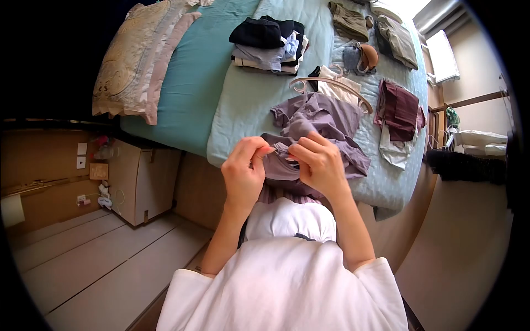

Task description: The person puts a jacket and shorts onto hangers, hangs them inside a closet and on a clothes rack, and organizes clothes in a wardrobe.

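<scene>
A mauve-grey garment [326,118] lies crumpled at the bed's near edge, its close part lifted toward me. My left hand [243,163] pinches a bit of this cloth between thumb and fingers. Close beside it, my right hand [317,163] is closed on the same cloth, fingers curled. The small part between my fingertips is too fine to make out. Just beyond the garment rests a pale curved clothes hanger [337,85], partly over a cream cloth [338,92] with a black edge.
On the bed [243,105] sit a stack of folded clothes [265,47], folded maroon clothes [398,110], a bra [361,58], olive trousers [349,21] and beige clothes [396,38]. Pillows [141,60] lie at the left. A bedside cabinet [144,182] stands below them.
</scene>
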The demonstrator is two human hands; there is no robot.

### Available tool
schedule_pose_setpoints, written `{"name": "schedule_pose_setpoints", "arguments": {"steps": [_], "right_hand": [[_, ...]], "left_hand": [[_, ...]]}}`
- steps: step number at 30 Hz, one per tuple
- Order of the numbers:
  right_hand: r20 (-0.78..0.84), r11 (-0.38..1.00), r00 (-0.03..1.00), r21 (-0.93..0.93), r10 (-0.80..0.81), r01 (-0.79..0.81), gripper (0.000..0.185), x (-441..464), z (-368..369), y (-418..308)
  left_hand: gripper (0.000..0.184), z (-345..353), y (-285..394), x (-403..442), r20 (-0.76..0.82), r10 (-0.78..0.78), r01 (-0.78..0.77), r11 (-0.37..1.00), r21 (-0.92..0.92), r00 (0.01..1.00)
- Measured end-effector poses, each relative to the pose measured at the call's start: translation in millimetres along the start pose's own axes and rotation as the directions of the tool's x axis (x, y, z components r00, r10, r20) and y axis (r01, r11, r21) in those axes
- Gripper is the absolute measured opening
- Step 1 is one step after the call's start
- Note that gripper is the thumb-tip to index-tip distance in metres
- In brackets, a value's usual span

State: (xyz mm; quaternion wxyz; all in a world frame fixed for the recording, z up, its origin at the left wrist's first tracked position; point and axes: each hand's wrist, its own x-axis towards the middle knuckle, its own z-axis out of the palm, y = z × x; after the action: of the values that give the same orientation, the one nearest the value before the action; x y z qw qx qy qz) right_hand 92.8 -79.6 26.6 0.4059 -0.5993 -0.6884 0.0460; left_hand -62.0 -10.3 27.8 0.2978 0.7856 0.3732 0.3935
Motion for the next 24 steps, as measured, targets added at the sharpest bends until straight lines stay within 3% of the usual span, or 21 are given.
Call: {"name": "schedule_pose_setpoints", "arguments": {"steps": [3, 5, 7, 11, 13, 16, 20, 23, 24], "right_hand": [[0.01, 1.0, 1.0, -0.008, 0.027, -0.027, 0.015, 3, -17, -12], [-0.059, 0.999, 0.998, 0.044, -0.005, 0.008, 0.014, 7, -18, -22], [-0.26, 0.983, 0.964, 0.183, 0.058, -0.01, 0.013, 10, -13, -30], [-0.205, 0.98, 0.972, 0.186, 0.113, -0.075, 0.01, 7, -10, -31], [-0.146, 0.985, 0.985, 0.156, 0.092, -0.069, 0.016, 4, -11, -28], [-0.064, 0.999, 0.997, -0.006, -0.035, 0.035, 0.03, 3, -9, -23], [-0.026, 0.988, 0.992, -0.095, -0.123, 0.12, 0.029, -4, -4, -24], [-0.047, 0.992, 0.994, -0.079, -0.101, 0.097, 0.026, -11, -3, -26], [-0.086, 0.999, 0.995, -0.017, -0.053, 0.052, 0.025, -11, -7, -28]], "left_hand": [[0.005, -3, 15, 2, -0.061, 0.076, -0.079, 0.995, -0.063, 0.995], [0.006, -1, 22, -1, -0.067, 0.021, -0.032, 0.987, -0.16, 0.998], [0.01, 5, 26, -3, -0.147, -0.016, -0.039, 0.93, -0.365, 0.989], [0.01, -1, 16, -6, -0.024, -0.035, 0.024, 0.93, -0.368, 0.999], [0.008, -3, 18, -4, -0.045, 0.006, -0.022, 0.933, -0.36, 0.999], [0.005, -5, 20, -4, -0.033, -0.032, 0.02, 0.953, -0.303, 0.999], [0.004, -6, 11, -7, -0.052, -0.043, 0.032, 0.979, -0.201, 0.998], [0.006, -8, 12, -14, -0.022, -0.053, 0.049, 0.988, -0.147, 0.998], [0.003, -6, 6, -13, -0.056, 0.036, -0.047, 0.978, -0.205, 0.998]]}}
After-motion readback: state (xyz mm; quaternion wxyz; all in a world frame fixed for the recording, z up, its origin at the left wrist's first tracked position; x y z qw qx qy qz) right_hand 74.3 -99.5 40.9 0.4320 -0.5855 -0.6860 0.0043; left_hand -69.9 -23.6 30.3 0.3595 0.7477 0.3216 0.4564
